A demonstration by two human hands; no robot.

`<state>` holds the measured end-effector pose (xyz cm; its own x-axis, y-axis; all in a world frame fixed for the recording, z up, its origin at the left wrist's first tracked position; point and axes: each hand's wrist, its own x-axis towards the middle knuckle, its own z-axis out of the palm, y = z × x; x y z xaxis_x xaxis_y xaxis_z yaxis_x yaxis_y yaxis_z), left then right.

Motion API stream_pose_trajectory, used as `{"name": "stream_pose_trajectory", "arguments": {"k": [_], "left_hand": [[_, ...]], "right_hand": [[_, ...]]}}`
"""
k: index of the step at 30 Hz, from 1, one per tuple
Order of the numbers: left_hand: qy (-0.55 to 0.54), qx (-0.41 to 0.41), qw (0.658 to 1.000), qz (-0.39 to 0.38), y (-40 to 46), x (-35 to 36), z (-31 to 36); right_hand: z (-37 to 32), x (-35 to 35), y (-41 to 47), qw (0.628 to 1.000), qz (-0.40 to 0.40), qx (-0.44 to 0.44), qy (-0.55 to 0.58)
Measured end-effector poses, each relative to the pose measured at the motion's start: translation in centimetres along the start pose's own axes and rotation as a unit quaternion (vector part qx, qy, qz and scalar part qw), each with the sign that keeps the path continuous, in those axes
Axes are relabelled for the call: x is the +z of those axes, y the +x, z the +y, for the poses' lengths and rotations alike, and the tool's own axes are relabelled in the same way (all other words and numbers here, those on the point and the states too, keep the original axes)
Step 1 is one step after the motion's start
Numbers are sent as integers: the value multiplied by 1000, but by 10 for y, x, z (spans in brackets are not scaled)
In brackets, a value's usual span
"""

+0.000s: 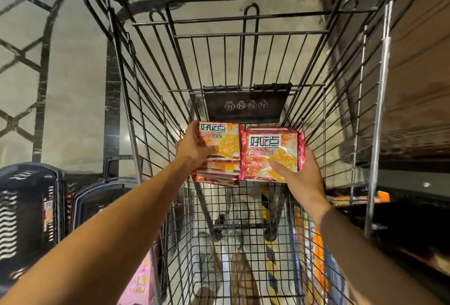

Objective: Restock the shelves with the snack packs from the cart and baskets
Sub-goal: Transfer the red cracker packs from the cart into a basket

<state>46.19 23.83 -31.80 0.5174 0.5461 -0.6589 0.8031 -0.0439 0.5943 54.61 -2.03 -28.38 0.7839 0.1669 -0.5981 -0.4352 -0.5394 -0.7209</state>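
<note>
1. The setting was a retail shop, most likely a supermarket aisle.
2. A black wire shopping cart (243, 66) filled the centre of view, with a folded child-seat flap (244, 107) printed with round warning symbols.
3. Stacked snack packs (270, 153) in identical red-and-orange printed wrappers sat in the cart, indicating goods for sale.
4. At 8 o'clock stood black plastic shopping baskets (29, 209) holding further packaged goods.
5. At 3 to 4 o'clock ran dark shelving (401, 183), with orange packaged stock (382, 196) visible on it.
6. The floor (75, 66) was pale polished tile with dark inlaid borders, consistent with commercial premises.
</note>
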Motion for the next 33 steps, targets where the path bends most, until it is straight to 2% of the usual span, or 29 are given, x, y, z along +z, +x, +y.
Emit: {"name": "stream_pose_trajectory", "arguments": {"k": [7,12,14,20,26,33], "left_hand": [[-42,47,998,17,-9,-6,-4],[-75,56,995,23,-51,-23,16],[-87,88,992,20,-77,-33,23],[-85,225,970,28,-171,-80,23],[-142,282,949,24,-271,-135,0],[-244,287,926,29,-365,-179,-58]], "right_hand": [[-1,1,-20,999,28,23,3],[-27,-10,-58,999,39,20,-11],[-43,-20,-83,999,49,12,-8],[-75,-51,-186,994,95,-57,17],[-79,-54,-287,982,133,-128,38],[-70,-43,-372,978,88,-185,49]]}}
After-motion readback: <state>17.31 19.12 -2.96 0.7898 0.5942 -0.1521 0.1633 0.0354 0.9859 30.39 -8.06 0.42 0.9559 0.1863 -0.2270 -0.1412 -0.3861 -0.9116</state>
